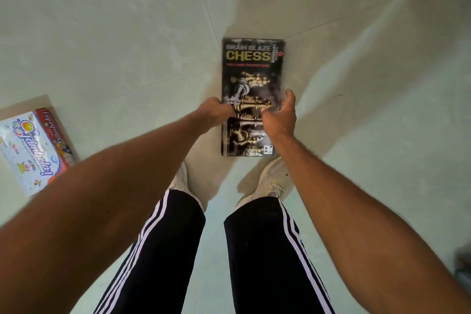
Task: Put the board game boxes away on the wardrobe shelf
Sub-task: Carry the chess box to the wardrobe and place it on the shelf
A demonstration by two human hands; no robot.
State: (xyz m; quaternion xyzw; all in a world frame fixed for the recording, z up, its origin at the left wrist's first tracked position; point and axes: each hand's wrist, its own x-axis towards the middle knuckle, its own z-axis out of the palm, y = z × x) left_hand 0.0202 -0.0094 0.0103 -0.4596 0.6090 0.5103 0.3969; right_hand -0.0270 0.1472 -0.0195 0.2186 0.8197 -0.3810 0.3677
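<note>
On floor [127, 33], chess box [252, 71] lies flat, L hand [215, 111] gripping its left edge, R hand [279, 116] spread over right edge: pickup step, next likely needs R grip, then lift.

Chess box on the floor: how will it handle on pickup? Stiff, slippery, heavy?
The chess box looks flat with straight edges, so it is probably stiff, not floppy. Its face shows glare and is likely glossy, so it may slip. Gripping both long edges, where the left hand and right hand sit, should help. It looks thin, so probably light, but the contents are unseen.
</note>
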